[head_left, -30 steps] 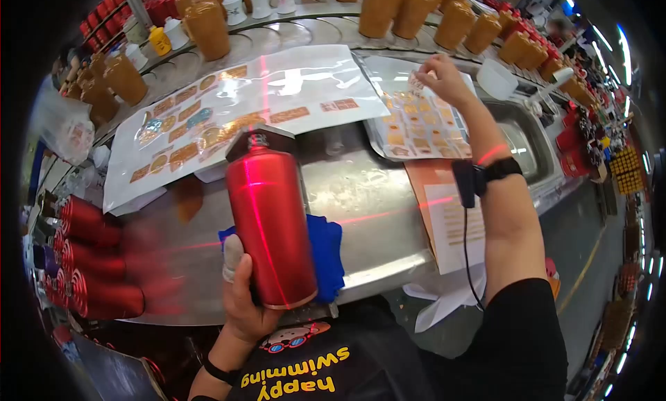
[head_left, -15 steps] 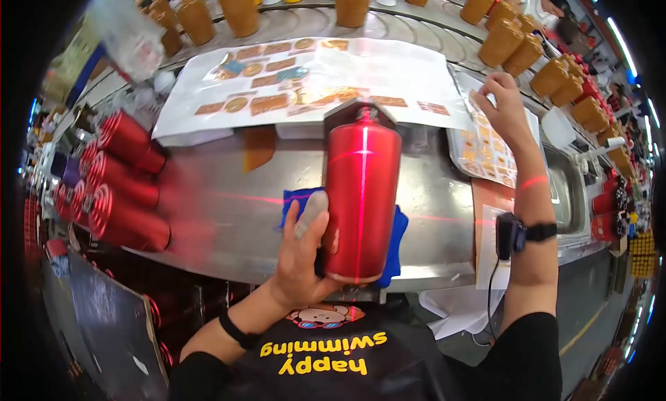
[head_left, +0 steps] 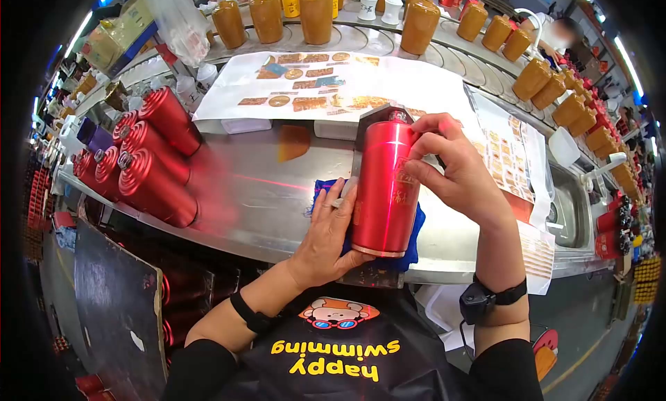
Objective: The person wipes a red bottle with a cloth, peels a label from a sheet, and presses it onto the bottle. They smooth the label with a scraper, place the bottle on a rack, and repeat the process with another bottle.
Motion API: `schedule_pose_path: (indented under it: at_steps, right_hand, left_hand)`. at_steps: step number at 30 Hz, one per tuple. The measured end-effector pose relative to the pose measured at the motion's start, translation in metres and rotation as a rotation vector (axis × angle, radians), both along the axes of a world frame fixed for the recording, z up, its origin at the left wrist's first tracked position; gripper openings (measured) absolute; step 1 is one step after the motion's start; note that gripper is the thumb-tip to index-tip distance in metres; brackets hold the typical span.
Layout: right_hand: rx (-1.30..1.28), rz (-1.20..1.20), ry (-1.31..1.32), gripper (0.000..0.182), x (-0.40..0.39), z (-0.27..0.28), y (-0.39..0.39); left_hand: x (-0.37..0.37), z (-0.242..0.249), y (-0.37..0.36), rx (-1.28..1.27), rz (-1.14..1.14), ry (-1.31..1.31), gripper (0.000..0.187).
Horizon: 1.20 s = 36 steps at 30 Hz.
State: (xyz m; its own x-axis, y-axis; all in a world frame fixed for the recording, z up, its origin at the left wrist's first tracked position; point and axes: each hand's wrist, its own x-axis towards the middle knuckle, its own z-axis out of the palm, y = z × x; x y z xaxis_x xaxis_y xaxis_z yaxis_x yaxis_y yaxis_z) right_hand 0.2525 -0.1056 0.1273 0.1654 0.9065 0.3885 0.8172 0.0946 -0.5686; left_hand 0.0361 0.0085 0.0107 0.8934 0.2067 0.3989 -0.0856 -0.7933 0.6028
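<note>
A shiny red bottle stands tilted in front of me, with a bright red light line down it and gold lettering on its right face. My left hand grips its lower left side and base; a pale cover sits on one finger. At the bottle's upper right, my right hand has thumb and forefinger pinched at a gold-lettered decal against the surface. Behind the bottle's neck is a dark angled holder. A blue cloth lies under the bottle.
Several red bottles lie stacked at left. White sheets with gold decals lie behind, with another decal sheet at right near a sink. Brown bottles line the curved conveyor. Another person is at far right.
My right hand has come from the decal sheet at right to the bottle, where gold lettering now shows. My left hand still holds the bottle; the view has shifted.
</note>
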Motion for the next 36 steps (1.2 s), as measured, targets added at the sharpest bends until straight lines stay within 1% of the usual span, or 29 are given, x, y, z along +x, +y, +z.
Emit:
schedule_pose_path:
  at_steps: [4, 7, 8, 10, 13, 14, 17, 20, 23, 26, 27, 28, 29, 31, 32, 36]
  right_hand:
    - [0.004, -0.027, 0.004, 0.013, -0.003, -0.003, 0.003]
    - [0.032, -0.034, -0.009, 0.014, -0.002, -0.005, 0.004]
    - [0.04, -0.037, -0.01, 0.014, -0.003, -0.007, 0.004]
    - [0.016, -0.045, 0.07, 0.015, -0.003, -0.01, 0.004]
    - [0.027, -0.048, 0.135, 0.015, -0.003, -0.011, 0.006]
    - [0.037, -0.05, 0.149, 0.016, -0.003, -0.012, 0.007]
    - [0.077, -0.087, 0.154, 0.016, -0.003, -0.019, 0.007]
    - [0.155, -0.132, 0.171, 0.016, -0.003, -0.031, 0.01]
    - [0.209, -0.2, 0.202, 0.017, -0.001, -0.042, 0.012]
    - [0.198, -0.278, 0.255, 0.021, -0.004, -0.044, 0.003]
    - [0.183, -0.301, 0.276, 0.022, -0.006, -0.045, -0.001]
    - [0.205, -0.315, 0.21, 0.026, -0.007, -0.051, -0.002]
    - [0.19, -0.321, 0.26, 0.025, -0.01, -0.051, -0.003]
    - [0.161, -0.333, 0.362, 0.024, -0.015, -0.05, -0.002]
    - [0.207, -0.326, 0.336, 0.024, -0.012, -0.055, 0.001]
    - [0.237, -0.331, 0.375, 0.023, -0.007, -0.055, 0.01]
  left_hand:
    - [-0.002, 0.002, 0.003, -0.065, -0.032, 0.056, 0.101]
    - [-0.003, 0.007, 0.017, -0.221, -0.167, 0.042, 0.099]
    - [0.001, 0.01, 0.018, -0.306, -0.116, 0.036, 0.099]
    - [0.02, 0.03, 0.015, -0.475, -0.013, 0.022, 0.098]
    - [0.052, 0.044, 0.015, -0.599, 0.037, 0.011, 0.097]
    - [0.057, 0.044, 0.016, -0.585, 0.042, -0.025, 0.095]
    - [0.062, 0.04, 0.016, -0.847, -0.022, -0.027, 0.089]
    - [0.064, 0.043, 0.014, -1.05, -0.05, -0.046, 0.087]
    - [0.067, 0.039, 0.014, -0.806, 0.015, -0.047, 0.087]
    - [0.067, 0.04, 0.013, -0.743, 0.075, -0.025, 0.087]
    - [0.068, 0.039, 0.013, -0.724, 0.094, -0.052, 0.087]
    - [0.069, 0.038, 0.011, -0.705, 0.113, -0.08, 0.087]
    - [0.071, 0.036, 0.01, -0.687, 0.133, -0.106, 0.087]
    - [0.073, 0.033, 0.008, -0.673, 0.157, -0.121, 0.087]
    - [0.074, 0.032, 0.008, -0.665, 0.169, -0.13, 0.087]
    - [0.077, 0.033, 0.011, -0.85, 0.134, -0.121, 0.087]
